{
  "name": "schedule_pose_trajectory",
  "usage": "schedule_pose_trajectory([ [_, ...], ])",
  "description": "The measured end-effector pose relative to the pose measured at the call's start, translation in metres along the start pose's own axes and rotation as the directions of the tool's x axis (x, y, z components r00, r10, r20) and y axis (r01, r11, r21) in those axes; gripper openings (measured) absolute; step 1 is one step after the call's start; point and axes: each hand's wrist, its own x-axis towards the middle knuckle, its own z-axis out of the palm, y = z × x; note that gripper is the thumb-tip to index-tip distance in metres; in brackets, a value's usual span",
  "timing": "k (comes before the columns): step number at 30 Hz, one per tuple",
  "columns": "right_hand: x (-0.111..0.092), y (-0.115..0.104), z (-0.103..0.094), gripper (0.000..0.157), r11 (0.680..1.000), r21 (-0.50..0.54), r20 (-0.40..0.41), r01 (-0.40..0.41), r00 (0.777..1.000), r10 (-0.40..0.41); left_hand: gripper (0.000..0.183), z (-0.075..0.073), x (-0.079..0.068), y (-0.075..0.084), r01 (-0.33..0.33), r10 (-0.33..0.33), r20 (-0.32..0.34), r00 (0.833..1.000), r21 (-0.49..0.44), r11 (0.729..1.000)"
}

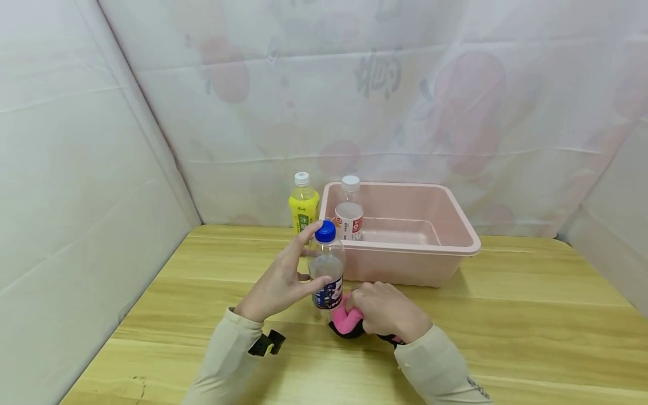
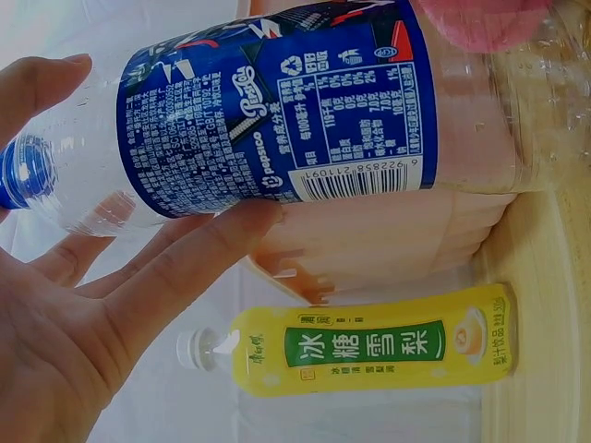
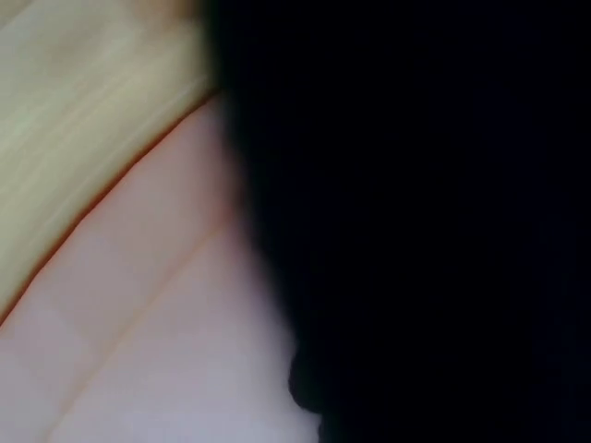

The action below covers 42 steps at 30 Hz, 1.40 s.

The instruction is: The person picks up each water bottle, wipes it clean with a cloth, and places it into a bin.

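Observation:
In the head view my left hand (image 1: 280,287) holds a clear plastic bottle (image 1: 326,267) upright, fingers on one side and thumb on the other. It has a blue cap and a dark blue label (image 2: 277,101), whose barcode shows in the left wrist view. Low beside the bottle, my right hand (image 1: 387,312) grips a pink and black cloth (image 1: 346,322) with curled fingers. The cloth sits right at the bottle's lower part. A dark shape covers much of the right wrist view and hides the right hand's fingers there.
Behind the hands stands a pink plastic tub (image 1: 405,264) on the wooden table (image 1: 202,281). A white-capped clear bottle (image 1: 349,216) stands inside its left end. Left of the tub is a yellow drink bottle (image 1: 304,205). White printed sheets (image 1: 304,112) enclose the table.

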Motion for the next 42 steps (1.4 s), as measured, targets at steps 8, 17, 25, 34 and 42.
schedule_pose_trajectory([
  [8,-0.005,0.006,-0.016,0.035,0.999,-0.016,-0.152,0.038,0.988,-0.040,0.092,0.000,0.001,-0.001,-0.003,0.003,-0.004,1.000,0.005,1.000],
  [17,-0.009,0.007,-0.031,0.043,0.983,-0.054,-0.619,0.175,0.767,-0.171,0.093,-0.001,0.003,-0.002,-0.021,0.021,0.007,1.000,0.000,1.000],
  [25,-0.009,0.003,-0.039,0.047,0.965,0.014,-0.853,0.262,0.506,-0.125,0.094,0.000,0.000,-0.004,-0.029,0.029,0.005,1.000,-0.003,1.000],
  [34,-0.005,-0.006,-0.042,0.044,0.927,0.102,-0.941,0.361,0.337,-0.028,0.092,0.001,0.001,-0.005,-0.061,0.061,0.008,0.998,0.027,0.998],
  [42,-0.006,-0.005,-0.039,0.044,0.933,0.108,-0.921,0.344,0.388,-0.036,0.093,0.000,0.001,-0.005,-0.050,0.050,0.019,0.999,0.017,0.999],
])
